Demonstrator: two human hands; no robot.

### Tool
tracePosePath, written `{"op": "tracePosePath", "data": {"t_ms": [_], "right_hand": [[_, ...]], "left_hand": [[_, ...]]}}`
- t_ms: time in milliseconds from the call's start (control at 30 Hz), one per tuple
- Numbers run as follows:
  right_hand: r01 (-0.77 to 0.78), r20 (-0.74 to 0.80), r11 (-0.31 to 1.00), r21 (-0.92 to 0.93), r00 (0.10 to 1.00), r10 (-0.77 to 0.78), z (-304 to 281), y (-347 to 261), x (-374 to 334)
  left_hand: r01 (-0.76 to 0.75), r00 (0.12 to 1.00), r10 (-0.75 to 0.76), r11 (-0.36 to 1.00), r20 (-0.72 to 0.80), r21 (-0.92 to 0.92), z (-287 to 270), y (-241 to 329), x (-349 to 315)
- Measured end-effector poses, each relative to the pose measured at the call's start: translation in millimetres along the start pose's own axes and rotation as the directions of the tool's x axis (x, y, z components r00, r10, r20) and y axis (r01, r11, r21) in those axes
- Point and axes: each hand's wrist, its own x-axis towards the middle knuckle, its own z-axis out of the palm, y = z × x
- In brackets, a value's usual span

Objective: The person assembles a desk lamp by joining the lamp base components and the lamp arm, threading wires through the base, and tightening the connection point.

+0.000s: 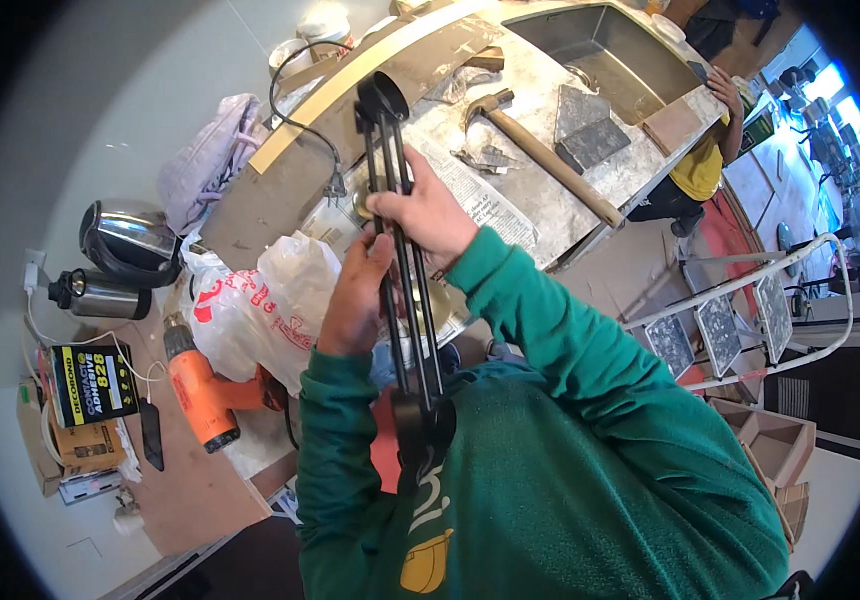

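Together, hands [426, 215] [355, 295] gripping black rods [411, 300], red-lettered bag [265, 310]

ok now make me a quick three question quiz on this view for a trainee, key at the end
1. True or false: the right hand holds the black rod frame.
2. The heat gun has a body that is mostly: a) white b) orange c) green
3. Which tool lies between the sink and the newspaper?

Key: 1. True; 2. b; 3. The claw hammer.
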Motion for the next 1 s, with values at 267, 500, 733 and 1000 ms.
{"op": "tracePosePath", "data": {"t_ms": [267, 500, 733, 1000], "right_hand": [[-0.178, 0.021, 0.965, -0.194, 0.982, 0.185, -11, -25, 17], [-0.182, -0.004, 0.936, -0.302, 0.982, 0.19, -42, -32, 17], [-0.175, -0.059, 0.904, -0.39, 0.985, 0.165, -52, -31, 7], [-0.17, -0.149, 0.912, -0.373, 0.981, 0.122, -30, -12, 6]], "left_hand": [[0.032, 0.996, -0.043, 0.989, -0.074, -0.145, -26, 13, -10], [0.014, 0.994, -0.021, 0.998, -0.11, -0.06, -28, 13, -9], [0.042, 0.996, -0.044, 0.999, -0.074, -0.029, -34, 12, 2], [0.024, 0.996, -0.016, 0.995, -0.092, 0.097, -32, 10, 12]]}}
